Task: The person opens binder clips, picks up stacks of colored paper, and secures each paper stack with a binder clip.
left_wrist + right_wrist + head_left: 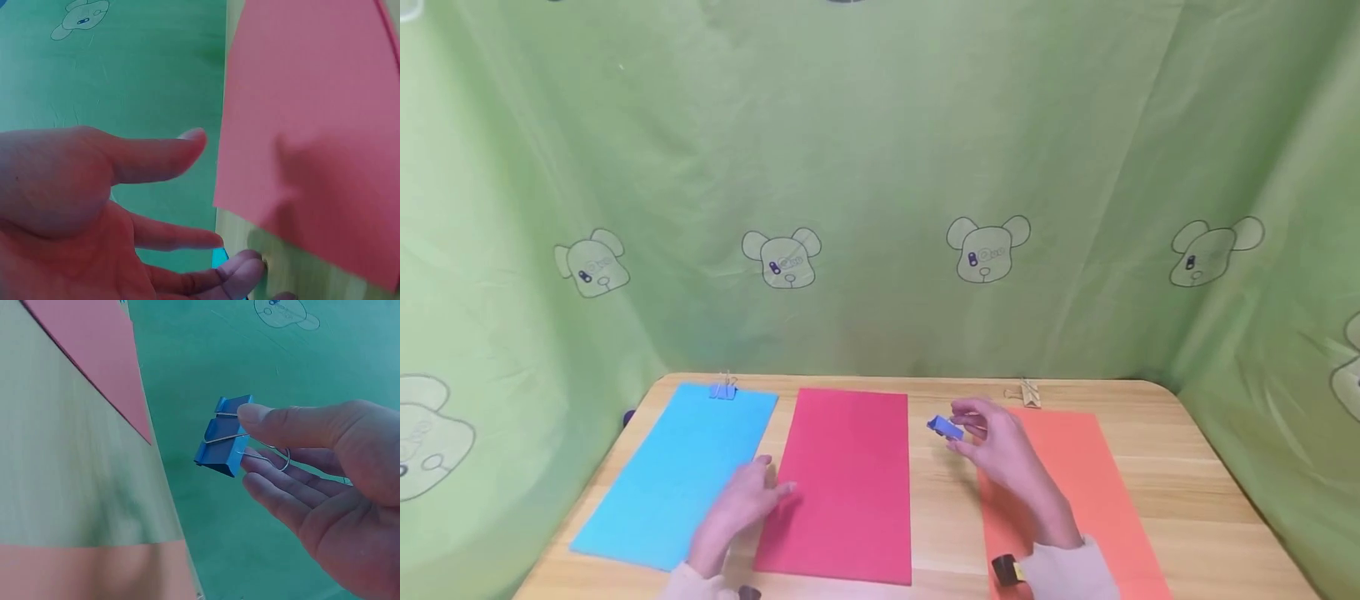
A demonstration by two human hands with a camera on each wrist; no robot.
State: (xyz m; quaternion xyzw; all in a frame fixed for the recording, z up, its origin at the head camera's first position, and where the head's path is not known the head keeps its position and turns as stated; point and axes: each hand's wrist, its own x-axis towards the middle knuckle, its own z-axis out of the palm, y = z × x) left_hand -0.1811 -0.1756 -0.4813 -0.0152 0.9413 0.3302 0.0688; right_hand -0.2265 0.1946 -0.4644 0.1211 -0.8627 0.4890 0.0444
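Between thumb and fingers, my right hand [996, 442] pinches a blue binder clip [945, 427] above the wood between the red and orange sheets. In the right wrist view the clip [225, 437] shows its wire handles, one folded against the body, the other near the fingers. My left hand [743, 504] holds nothing; its fingers are spread over the gap between the blue sheet [677, 475] and the red sheet [846, 483]. The left wrist view shows that hand [125, 206] with its thumb extended, beside the red sheet [306, 125], which carries its shadow.
Another blue binder clip [722, 390] grips the blue sheet's far edge. At the far edge of the orange sheet [1075, 483] is a tan binder clip [1030, 393]. A green curtain [880, 183] printed with bear heads surrounds the wooden table [1210, 500].
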